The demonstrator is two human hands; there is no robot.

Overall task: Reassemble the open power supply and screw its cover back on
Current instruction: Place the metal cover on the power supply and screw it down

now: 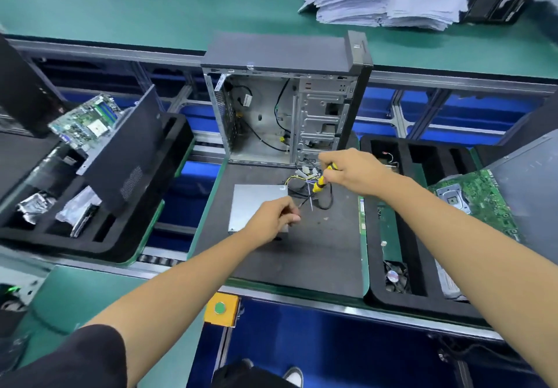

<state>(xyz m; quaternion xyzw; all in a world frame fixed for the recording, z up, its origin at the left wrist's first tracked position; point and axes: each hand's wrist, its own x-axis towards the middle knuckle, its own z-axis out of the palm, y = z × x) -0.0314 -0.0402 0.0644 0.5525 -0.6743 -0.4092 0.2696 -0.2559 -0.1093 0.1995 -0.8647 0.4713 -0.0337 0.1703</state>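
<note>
A grey metal power supply [250, 203] lies flat on the dark work mat [317, 251], its bundle of yellow and black cables [305, 179] spilling to its right. My left hand [273, 218] rests on the supply's right edge, fingers curled and pinching something small that I cannot make out. My right hand [351, 170] grips a yellow-and-black screwdriver [320, 183], whose thin shaft points down-left toward my left fingertips.
An open, emptied PC case [287, 109] stands upright behind the mat. Black foam trays flank it: the left tray [90, 236] holds bagged parts and a panel, the right tray [422, 294] a fan. Motherboards [483, 203] lie at both sides. A paper stack [383, 3] sits on the far bench.
</note>
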